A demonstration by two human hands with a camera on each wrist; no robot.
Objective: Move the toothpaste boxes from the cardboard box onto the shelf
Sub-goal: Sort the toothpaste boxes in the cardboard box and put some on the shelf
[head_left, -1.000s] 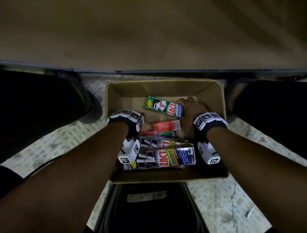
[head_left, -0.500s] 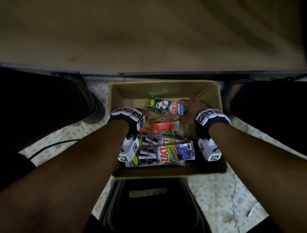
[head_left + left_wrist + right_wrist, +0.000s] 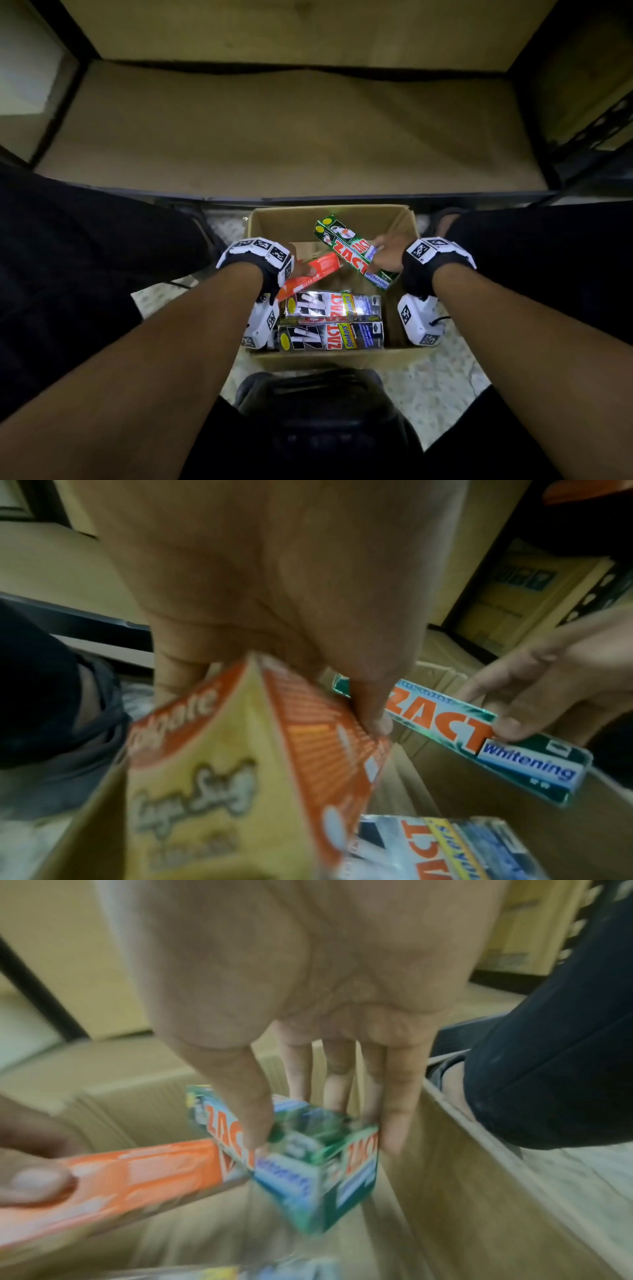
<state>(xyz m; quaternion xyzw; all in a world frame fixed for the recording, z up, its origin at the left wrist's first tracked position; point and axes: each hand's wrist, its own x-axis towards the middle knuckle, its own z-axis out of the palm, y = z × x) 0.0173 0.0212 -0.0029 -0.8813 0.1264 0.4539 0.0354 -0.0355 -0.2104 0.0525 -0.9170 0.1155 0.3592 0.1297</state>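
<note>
Now right hand (image 3: 388, 251) grips green box (image 3: 354, 255), axis diagonal; left hand (image 3: 260, 593) grips orange box (image 3: 310, 275), angled up-right.

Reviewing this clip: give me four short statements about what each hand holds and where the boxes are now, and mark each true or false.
1. The left hand grips the orange toothpaste box. True.
2. The right hand is empty. False: it holds the green Zact whitening box.
3. Silver-black Zact Smokers boxes lie in the brown cardboard box. True.
4. Toothpaste boxes already stand on the tan shelf board. False: none shows there.
</note>
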